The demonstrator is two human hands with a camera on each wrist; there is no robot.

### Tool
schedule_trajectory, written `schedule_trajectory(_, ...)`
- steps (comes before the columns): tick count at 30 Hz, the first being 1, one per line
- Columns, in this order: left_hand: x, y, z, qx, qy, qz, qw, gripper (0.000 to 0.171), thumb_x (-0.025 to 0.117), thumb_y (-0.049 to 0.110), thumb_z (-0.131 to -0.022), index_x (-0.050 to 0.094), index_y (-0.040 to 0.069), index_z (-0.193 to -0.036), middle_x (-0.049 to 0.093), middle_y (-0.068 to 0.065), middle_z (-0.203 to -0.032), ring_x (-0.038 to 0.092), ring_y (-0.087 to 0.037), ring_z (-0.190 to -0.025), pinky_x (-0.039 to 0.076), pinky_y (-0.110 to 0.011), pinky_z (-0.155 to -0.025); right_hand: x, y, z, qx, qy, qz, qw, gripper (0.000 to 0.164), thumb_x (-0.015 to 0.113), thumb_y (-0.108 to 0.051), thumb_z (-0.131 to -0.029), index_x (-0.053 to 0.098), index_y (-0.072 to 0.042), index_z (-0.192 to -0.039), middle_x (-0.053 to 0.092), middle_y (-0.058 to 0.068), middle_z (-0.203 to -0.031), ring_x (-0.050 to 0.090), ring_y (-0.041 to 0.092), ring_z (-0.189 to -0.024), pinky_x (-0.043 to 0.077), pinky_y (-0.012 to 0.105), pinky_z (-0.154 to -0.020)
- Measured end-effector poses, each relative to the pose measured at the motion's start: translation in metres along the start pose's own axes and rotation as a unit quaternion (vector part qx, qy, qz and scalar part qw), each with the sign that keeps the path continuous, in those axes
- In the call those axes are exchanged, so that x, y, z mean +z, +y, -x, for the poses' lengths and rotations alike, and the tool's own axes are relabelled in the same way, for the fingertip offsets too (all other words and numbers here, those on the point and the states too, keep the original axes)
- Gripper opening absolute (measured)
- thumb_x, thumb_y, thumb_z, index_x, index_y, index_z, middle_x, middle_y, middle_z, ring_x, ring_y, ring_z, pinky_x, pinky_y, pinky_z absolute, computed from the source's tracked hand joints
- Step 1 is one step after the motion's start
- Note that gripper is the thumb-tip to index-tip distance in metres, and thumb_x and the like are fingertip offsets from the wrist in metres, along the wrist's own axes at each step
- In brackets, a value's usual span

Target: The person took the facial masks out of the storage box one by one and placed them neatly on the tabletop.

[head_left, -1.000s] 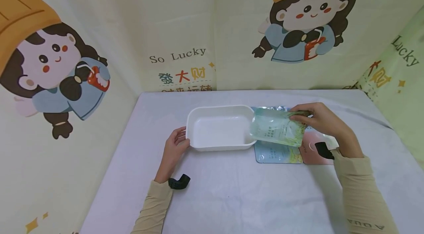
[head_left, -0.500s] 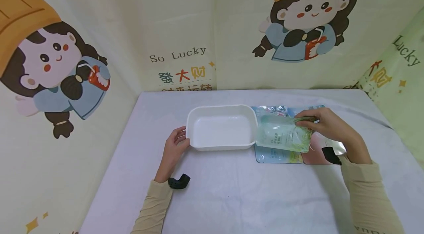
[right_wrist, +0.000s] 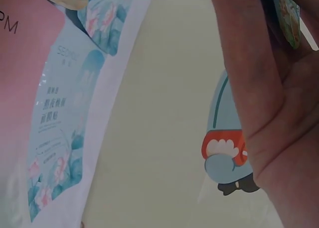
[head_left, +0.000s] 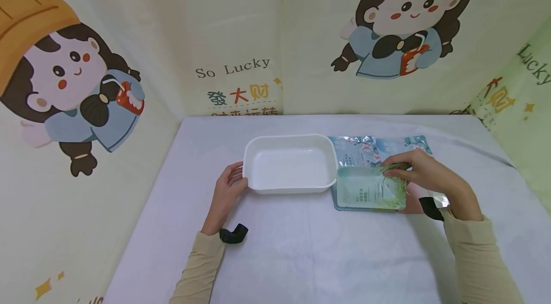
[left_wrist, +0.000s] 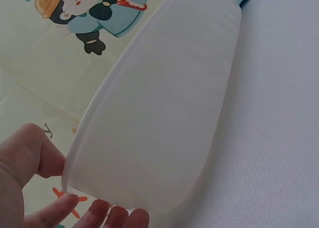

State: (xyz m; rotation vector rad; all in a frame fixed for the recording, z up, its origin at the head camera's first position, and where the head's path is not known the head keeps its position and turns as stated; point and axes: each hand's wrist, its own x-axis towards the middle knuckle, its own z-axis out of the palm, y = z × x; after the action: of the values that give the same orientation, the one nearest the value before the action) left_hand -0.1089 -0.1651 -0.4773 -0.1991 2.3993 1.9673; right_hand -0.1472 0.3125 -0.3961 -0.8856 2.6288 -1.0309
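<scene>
A white rectangular tray (head_left: 288,188) stands mid-table. My left hand (head_left: 225,196) holds its left end; in the left wrist view the thumb is at the rim and the fingers (left_wrist: 117,215) lie along the end wall. To the tray's right, my right hand (head_left: 436,179) pinches a green sheet mask packet (head_left: 363,191) by its top right part. That packet lies flat over a blue packet beneath, covering most of it. Two blue floral mask packets (head_left: 354,150) lie behind it, and a pink packet (head_left: 415,199) is partly hidden under my right hand.
A white cloth (head_left: 301,251) covers the table. Behind it hangs a cream curtain (head_left: 310,55) with cartoon prints. In the right wrist view, a blue floral packet (right_wrist: 62,108) overlaps the area beside the pink one (right_wrist: 25,49).
My right hand has brought the green mask packet from over the tray's right edge, right and toward me, down onto the blue packet. The left hand and tray have stayed in place.
</scene>
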Motion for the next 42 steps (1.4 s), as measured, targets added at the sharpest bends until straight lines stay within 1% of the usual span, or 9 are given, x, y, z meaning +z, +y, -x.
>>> schedule_trajectory(7, 0.000, 0.000, 0.001, 0.002, 0.004, -0.003, 1.0000, 0.048, 0.062, 0.012, -0.091, 0.053, 0.018, -0.138, 0.057, -0.006, -0.135, 0.057, -0.023, -0.123, 0.050, -0.041, -0.101, 0.006, 0.000, 0.001, 0.048, -0.061, -0.041, 0.996, 0.013, 0.068, -0.012, -0.092, 0.073, -0.010, -0.105, 0.071, 0.002, -0.094, 0.055, 0.011, -0.056, 0.050, 0.029, -0.052)
schedule_trajectory(14, 0.001, 0.000, 0.001, 0.008, 0.003, 0.003, 1.0000, 0.049, 0.062, 0.011, -0.091, 0.052, 0.015, -0.138, 0.056, -0.009, -0.136, 0.057, -0.025, -0.123, 0.051, -0.032, -0.097, 0.011, 0.004, 0.006, 0.070, -0.061, -0.004, 0.996, 0.019, 0.071, -0.015, -0.090, 0.073, -0.009, -0.108, 0.072, 0.001, -0.100, 0.062, 0.003, -0.079, 0.053, 0.024, -0.065)
schedule_trajectory(17, 0.001, 0.000, 0.001, 0.010, 0.004, 0.001, 0.9999, 0.048, 0.062, 0.012, -0.091, 0.053, 0.016, -0.137, 0.056, -0.008, -0.135, 0.057, -0.025, -0.123, 0.051, -0.034, -0.098, 0.013, 0.006, 0.008, 0.077, -0.066, -0.016, 0.995, 0.019, 0.071, -0.016, -0.090, 0.072, -0.009, -0.108, 0.072, 0.003, -0.104, 0.063, 0.002, -0.084, 0.054, 0.025, -0.068)
schedule_trajectory(21, 0.001, 0.000, 0.001, 0.011, 0.003, 0.000, 0.9999, 0.047, 0.062, 0.013, -0.091, 0.053, 0.017, -0.137, 0.057, -0.006, -0.135, 0.057, -0.023, -0.123, 0.050, -0.036, -0.099, 0.017, 0.005, 0.009, 0.080, -0.080, -0.039, 0.993, 0.016, 0.070, -0.016, -0.092, 0.072, -0.011, -0.106, 0.070, 0.003, -0.103, 0.062, 0.004, -0.085, 0.054, 0.025, -0.070)
schedule_trajectory(23, 0.000, 0.001, 0.000, 0.008, -0.001, 0.001, 1.0000, 0.048, 0.062, 0.012, -0.092, 0.052, 0.015, -0.139, 0.056, -0.008, -0.136, 0.056, -0.025, -0.125, 0.049, -0.038, -0.101, 0.019, 0.006, 0.010, 0.079, -0.088, -0.041, 0.992, 0.014, 0.069, -0.016, -0.092, 0.072, -0.012, -0.105, 0.069, 0.002, -0.100, 0.060, 0.004, -0.083, 0.053, 0.025, -0.069)
schedule_trajectory(26, 0.001, 0.001, 0.000, 0.003, -0.002, 0.002, 1.0000, 0.049, 0.062, 0.011, -0.092, 0.051, 0.012, -0.140, 0.055, -0.011, -0.138, 0.055, -0.026, -0.126, 0.049, -0.035, -0.101, 0.022, 0.007, 0.011, 0.077, -0.100, -0.045, 0.991, 0.012, 0.069, -0.015, -0.092, 0.072, -0.013, -0.103, 0.068, 0.001, -0.096, 0.059, 0.006, -0.081, 0.052, 0.024, -0.067)
schedule_trajectory(30, 0.001, 0.000, 0.000, 0.003, 0.003, -0.002, 1.0000, 0.049, 0.062, 0.011, -0.091, 0.051, 0.013, -0.139, 0.055, -0.011, -0.137, 0.056, -0.026, -0.124, 0.050, -0.034, -0.099, 0.027, 0.008, 0.011, 0.069, -0.108, -0.044, 0.991, 0.012, 0.070, -0.016, -0.091, 0.072, -0.013, -0.103, 0.068, 0.001, -0.100, 0.058, 0.006, -0.081, 0.052, 0.024, -0.067)
schedule_trajectory(36, 0.003, -0.001, 0.000, 0.009, 0.005, -0.001, 0.9999, 0.047, 0.062, 0.013, -0.090, 0.053, 0.016, -0.137, 0.057, -0.007, -0.134, 0.057, -0.023, -0.122, 0.050, -0.036, -0.100, 0.035, 0.013, 0.012, 0.044, -0.099, -0.012, 0.994, 0.010, 0.073, -0.020, -0.090, 0.074, -0.020, -0.100, 0.066, -0.004, -0.098, 0.055, 0.003, -0.084, 0.051, 0.024, -0.067)
schedule_trajectory(42, 0.002, -0.002, 0.000, 0.022, 0.001, 0.001, 0.9998, 0.048, 0.060, 0.011, -0.090, 0.053, 0.015, -0.137, 0.057, -0.008, -0.135, 0.057, -0.024, -0.123, 0.051, -0.029, -0.096, 0.043, 0.016, 0.013, 0.055, -0.100, 0.023, 0.993, 0.010, 0.075, -0.022, -0.088, 0.073, -0.024, -0.097, 0.063, -0.008, -0.094, 0.052, 0.003, -0.078, 0.050, 0.023, -0.063)
